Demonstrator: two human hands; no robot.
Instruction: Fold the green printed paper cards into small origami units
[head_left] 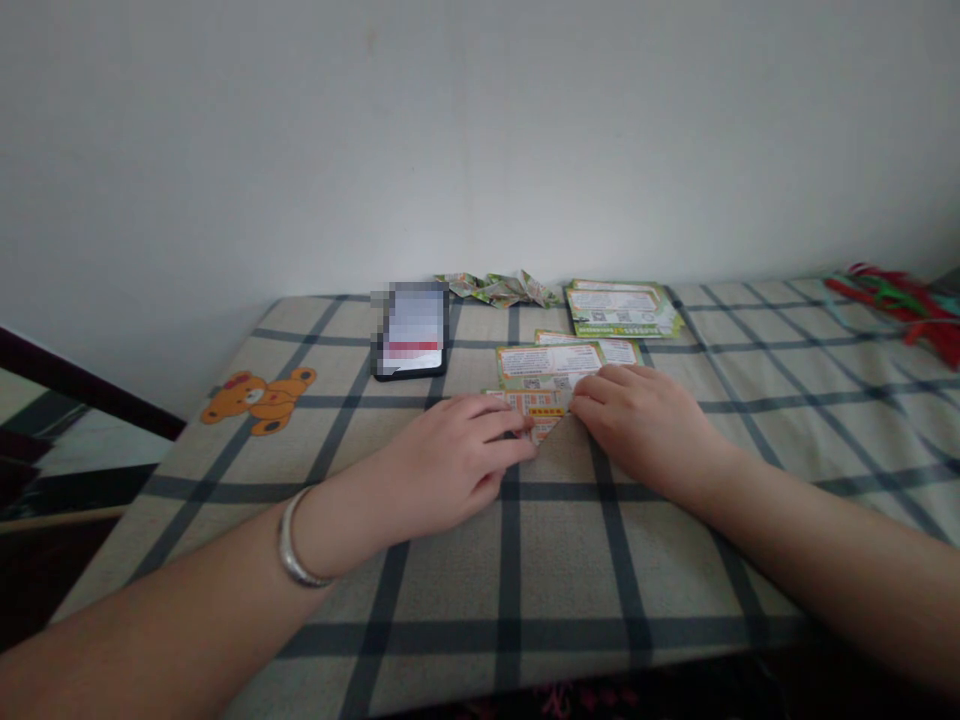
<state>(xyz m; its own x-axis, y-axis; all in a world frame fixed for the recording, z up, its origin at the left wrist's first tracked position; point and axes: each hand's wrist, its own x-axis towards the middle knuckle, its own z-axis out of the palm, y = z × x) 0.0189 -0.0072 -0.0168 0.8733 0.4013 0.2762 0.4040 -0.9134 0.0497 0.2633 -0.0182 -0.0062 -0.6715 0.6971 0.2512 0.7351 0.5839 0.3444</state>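
My left hand (pixel 450 455) and my right hand (pixel 637 420) rest palm down on the checked tablecloth (pixel 540 560), their fingertips pressing a folded printed paper (pixel 541 410) that shows as a downward-pointing triangle between them. Neither hand lifts anything; the fingers lie flat on the paper's edges. A silver bracelet (pixel 294 545) circles my left wrist. Just behind the folded paper lie flat leaflets (pixel 559 360) with orange and green print.
A phone (pixel 412 330) lies face up behind my left hand. A stack of leaflets (pixel 621 308) and several folded paper pieces (pixel 501 288) sit near the wall. Red and green strips (pixel 900 300) lie far right. A bear print (pixel 259 398) marks the cloth's left.
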